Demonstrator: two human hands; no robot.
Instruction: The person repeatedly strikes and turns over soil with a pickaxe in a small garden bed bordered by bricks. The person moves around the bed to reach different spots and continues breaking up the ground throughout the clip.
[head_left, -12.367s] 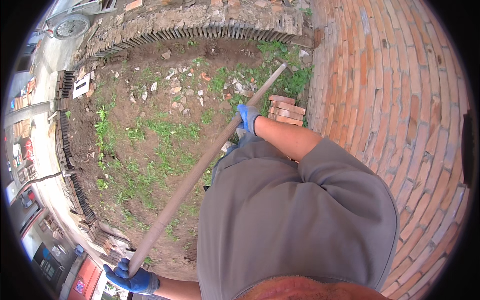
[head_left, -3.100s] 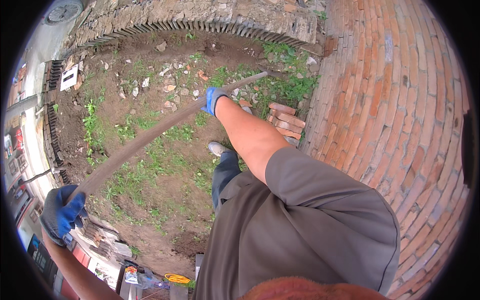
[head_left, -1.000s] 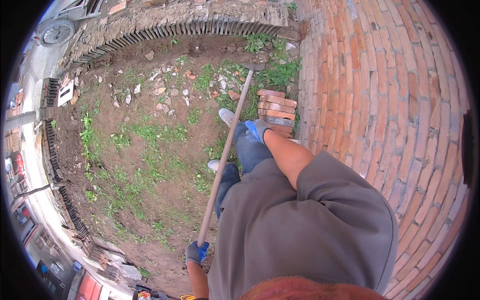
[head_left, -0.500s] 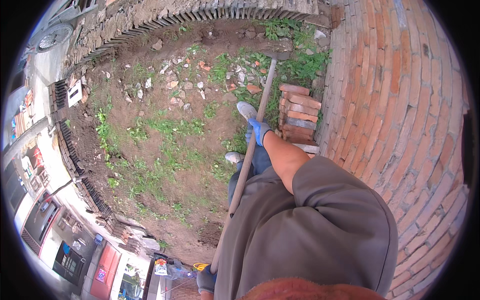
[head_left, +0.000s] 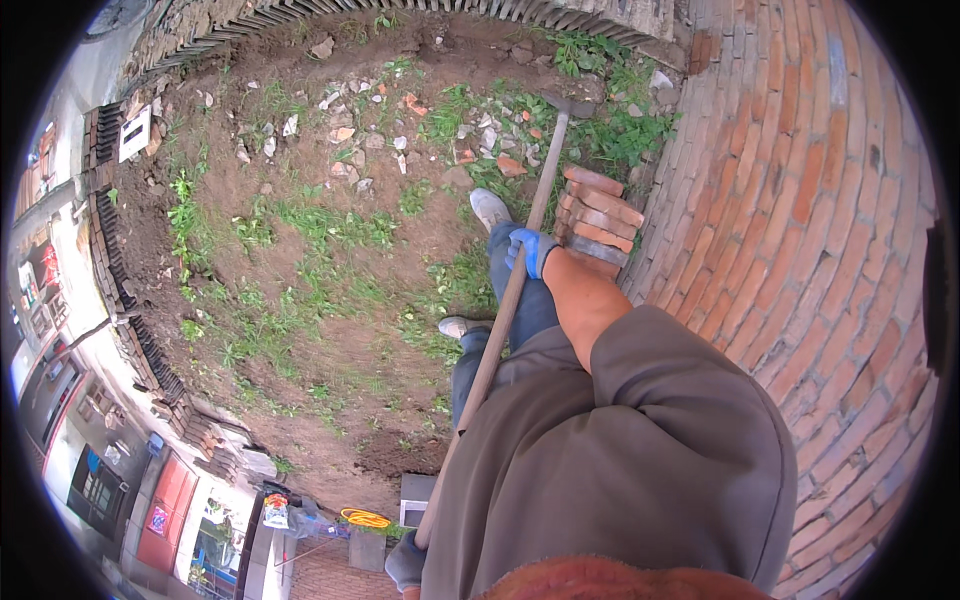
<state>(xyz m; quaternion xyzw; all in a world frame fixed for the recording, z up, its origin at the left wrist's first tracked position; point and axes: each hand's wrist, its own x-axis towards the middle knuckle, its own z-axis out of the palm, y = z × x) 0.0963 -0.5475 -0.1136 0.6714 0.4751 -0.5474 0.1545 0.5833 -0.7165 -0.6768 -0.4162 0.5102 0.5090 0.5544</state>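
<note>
A hoe with a long wooden handle runs aslant from the lower left up to its dark metal head. The head rests low among weeds and rubble near the brick wall. My right hand, in a blue and grey glove, is closed round the handle about halfway along. Partly cut off by my shirt, my left hand in a grey-blue glove grips the near end of the handle. Just right of the handle stands a small stack of bricks. My shoes stand left of the handle.
A tall brick wall rises close on my right. Weeds and broken stones lie across the soil. Stacked roof tiles edge the plot at the far side and left. A yellow coil lies at the lower left.
The hoe's head and my right hand have shifted slightly right. The view has turned a little, so the left buildings slide leftward and more of the yellow coil shows. Both hands keep their grip.
</note>
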